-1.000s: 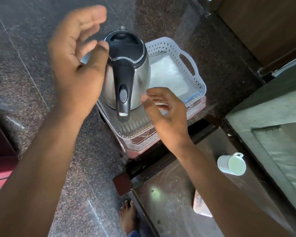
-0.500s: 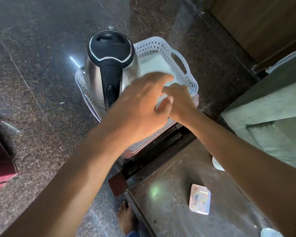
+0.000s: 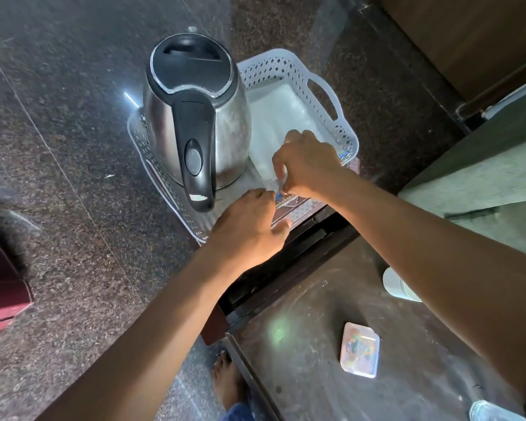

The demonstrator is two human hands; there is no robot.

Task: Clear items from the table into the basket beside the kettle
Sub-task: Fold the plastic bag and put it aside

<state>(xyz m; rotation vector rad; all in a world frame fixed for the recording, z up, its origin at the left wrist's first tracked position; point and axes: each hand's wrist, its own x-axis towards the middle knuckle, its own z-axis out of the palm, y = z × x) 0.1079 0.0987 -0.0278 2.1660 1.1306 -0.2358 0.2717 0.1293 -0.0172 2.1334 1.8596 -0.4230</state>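
A white perforated basket point(image 3: 331, 95) stands to the right of a steel kettle point(image 3: 195, 126) with a black lid and handle; both share a clear tray point(image 3: 146, 153). The basket holds only a pale liner. My right hand point(image 3: 304, 165) is curled over the basket's near rim, fingers pinched at its near left corner. My left hand point(image 3: 249, 226) meets it there, fingers closed at the same corner and thumb on the patterned edge below. On the dark table point(image 3: 301, 344) lie a small clear plastic box point(image 3: 360, 349) and a white cup point(image 3: 395, 284), half hidden by my right forearm.
The tray rests on a low patterned stand on a dark granite floor. Another pale item point(image 3: 492, 411) shows at the table's bottom right corner. A grey cushioned seat point(image 3: 483, 177) stands at right, a red object point(image 3: 0, 293) at far left, my bare foot point(image 3: 228, 381) below.
Both hands came down from open in front of the kettle to the basket's near rim and closed there. The view shifted, so the cup is now largely behind my right arm.
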